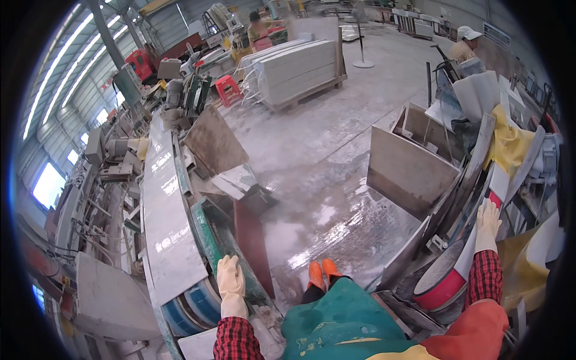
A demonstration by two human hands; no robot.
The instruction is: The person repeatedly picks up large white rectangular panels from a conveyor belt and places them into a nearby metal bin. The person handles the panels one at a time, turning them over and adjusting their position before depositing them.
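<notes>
If the belt (165,234) runs, your left hand (231,279), fingers loosely extended at the green trough (206,231) just right of it, could catch; your right hand (488,223), farther right, has a grip I cannot tell.

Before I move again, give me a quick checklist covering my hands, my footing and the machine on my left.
1. Left hand gloved: ok.
2. Right hand gloved: ok.
3. Left hand well away from the blue roller: not ok, it is close beside it.
4. Conveyor belt stopped: cannot tell from one still picture.
5. Orange boots on: ok.
6. Dry floor ahead: not ok, it looks wet and shiny.
</notes>
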